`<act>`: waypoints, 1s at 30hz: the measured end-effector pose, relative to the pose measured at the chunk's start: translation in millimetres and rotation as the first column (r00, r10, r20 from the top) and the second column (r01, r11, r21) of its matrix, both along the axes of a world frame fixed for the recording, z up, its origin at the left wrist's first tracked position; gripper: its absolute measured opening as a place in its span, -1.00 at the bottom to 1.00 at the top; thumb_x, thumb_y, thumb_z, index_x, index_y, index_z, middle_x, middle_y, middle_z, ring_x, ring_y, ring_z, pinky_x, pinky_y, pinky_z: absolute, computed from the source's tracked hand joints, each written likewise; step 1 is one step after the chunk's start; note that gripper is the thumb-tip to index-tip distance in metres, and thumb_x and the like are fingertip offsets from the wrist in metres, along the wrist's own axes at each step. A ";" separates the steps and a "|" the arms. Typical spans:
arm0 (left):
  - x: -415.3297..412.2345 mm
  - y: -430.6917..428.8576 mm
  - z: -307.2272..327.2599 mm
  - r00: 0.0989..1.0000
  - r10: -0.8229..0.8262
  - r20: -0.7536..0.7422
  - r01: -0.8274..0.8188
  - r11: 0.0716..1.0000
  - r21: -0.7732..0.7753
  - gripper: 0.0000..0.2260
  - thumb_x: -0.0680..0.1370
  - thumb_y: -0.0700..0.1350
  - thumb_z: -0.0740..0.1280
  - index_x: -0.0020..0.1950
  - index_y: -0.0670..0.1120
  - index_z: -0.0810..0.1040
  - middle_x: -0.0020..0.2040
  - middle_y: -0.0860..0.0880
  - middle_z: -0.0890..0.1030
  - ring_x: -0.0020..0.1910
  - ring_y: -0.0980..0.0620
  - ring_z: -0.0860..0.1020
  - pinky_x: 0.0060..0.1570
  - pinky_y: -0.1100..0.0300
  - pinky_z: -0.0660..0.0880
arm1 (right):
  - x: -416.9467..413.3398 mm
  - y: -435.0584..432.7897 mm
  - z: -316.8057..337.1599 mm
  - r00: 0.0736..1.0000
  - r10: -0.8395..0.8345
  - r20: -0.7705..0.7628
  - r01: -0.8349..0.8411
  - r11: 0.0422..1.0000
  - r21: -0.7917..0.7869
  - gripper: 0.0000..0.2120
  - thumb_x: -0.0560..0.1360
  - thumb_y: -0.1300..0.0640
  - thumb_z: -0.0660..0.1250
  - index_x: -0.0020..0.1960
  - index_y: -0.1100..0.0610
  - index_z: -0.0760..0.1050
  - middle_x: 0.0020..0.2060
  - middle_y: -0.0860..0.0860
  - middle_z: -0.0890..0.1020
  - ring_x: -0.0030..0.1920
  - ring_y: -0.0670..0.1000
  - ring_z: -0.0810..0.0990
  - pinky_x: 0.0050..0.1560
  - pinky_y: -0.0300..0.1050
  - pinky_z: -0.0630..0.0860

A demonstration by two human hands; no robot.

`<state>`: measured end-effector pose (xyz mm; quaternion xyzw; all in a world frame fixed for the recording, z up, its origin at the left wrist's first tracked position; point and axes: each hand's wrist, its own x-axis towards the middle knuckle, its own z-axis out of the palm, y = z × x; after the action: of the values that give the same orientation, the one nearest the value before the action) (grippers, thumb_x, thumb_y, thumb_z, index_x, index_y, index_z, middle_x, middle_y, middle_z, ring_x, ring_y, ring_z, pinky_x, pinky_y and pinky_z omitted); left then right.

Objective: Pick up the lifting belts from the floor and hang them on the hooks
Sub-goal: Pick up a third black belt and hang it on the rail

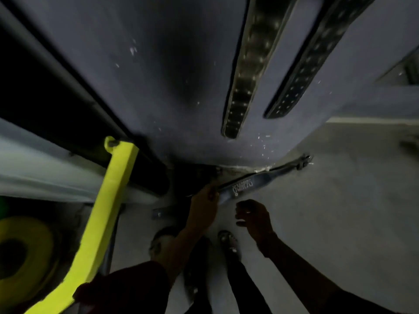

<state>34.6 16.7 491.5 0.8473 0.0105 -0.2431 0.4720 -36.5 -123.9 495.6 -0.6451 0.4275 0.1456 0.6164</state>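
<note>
Blue-grey webbing is showing at centre frame: one lifting belt (246,185) is lying low against the base of the wall (172,87), running from the middle out to the right, where a metal buckle (302,160) is sitting at its far end. White printed marks are showing on its face, too blurred to read. The left hand (204,206) is closing its grip on the near end of this belt, fingers wrapped over the strap edge. The right hand (254,217) is hovering just beside the same belt, fingers half curled and spread, with nothing in its grip and no contact visible.

Two more dark belts (247,71) with rows of punched holes are hanging upright on the wall, far and to the right; their upper ends are running out of frame, so the fixing cannot be told.

A bright yellow bar (108,211) is slanting across the left side, from near left up toward the centre. A yellow disc (25,250) is sitting at the near left edge. Two shoes (229,242) are standing on the pale floor (340,200) beneath the hands. Lighting is dim and the frame is motion-blurred.
</note>
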 end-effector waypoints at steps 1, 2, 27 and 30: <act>2.9 -3.6 -29.7 0.999 -0.003 -0.032 0.003 1.000 -0.002 -0.78 0.61 -0.19 0.29 0.22 -0.21 0.58 0.11 -0.14 0.65 0.10 -0.05 0.58 0.05 0.36 0.42 | 1.8 -8.9 -31.1 0.999 -0.036 -0.028 0.038 0.998 0.042 -0.89 0.55 0.37 0.27 -0.04 0.24 0.55 -0.18 0.21 0.60 -0.21 0.15 0.57 -0.17 -0.02 0.54; 8.3 -9.0 -65.0 0.999 -0.010 -0.053 0.010 1.000 -0.011 -0.78 0.61 -0.18 0.29 0.22 -0.21 0.57 0.10 -0.13 0.65 0.10 -0.05 0.59 0.04 0.32 0.41 | 5.6 -17.6 -67.6 0.996 -0.066 -0.057 0.069 0.996 0.060 -0.89 0.55 0.37 0.26 -0.06 0.25 0.55 -0.19 0.21 0.60 -0.21 0.16 0.57 -0.15 0.00 0.53; 47.6 -73.7 -538.3 0.916 -0.196 -0.351 0.227 0.973 0.049 -0.58 0.60 -0.04 0.32 0.44 -0.09 0.40 0.40 -0.07 0.46 0.38 -0.02 0.42 0.38 0.03 0.37 | 89.2 -71.4 -595.5 0.730 -0.656 -0.193 0.683 0.710 0.172 -0.55 0.54 0.08 0.37 0.34 0.31 0.42 0.10 0.11 0.58 0.11 0.16 0.58 0.06 -0.01 0.58; 36.7 -71.6 -527.1 0.939 -0.200 -0.280 0.235 0.967 0.098 -0.42 0.50 0.23 0.31 0.43 -0.04 0.40 0.21 -0.02 0.57 0.19 0.00 0.56 0.26 -0.06 0.49 | 71.0 -70.1 -560.8 0.737 -0.660 -0.144 0.675 0.729 0.114 -0.63 0.58 0.13 0.31 0.32 0.28 0.42 0.14 0.10 0.58 0.14 0.16 0.59 0.08 -0.03 0.57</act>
<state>71.3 -54.9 -35.6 0.8315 -0.0038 -0.4048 0.3805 34.6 -194.0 -65.2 -0.3895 0.6461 -0.0224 0.6560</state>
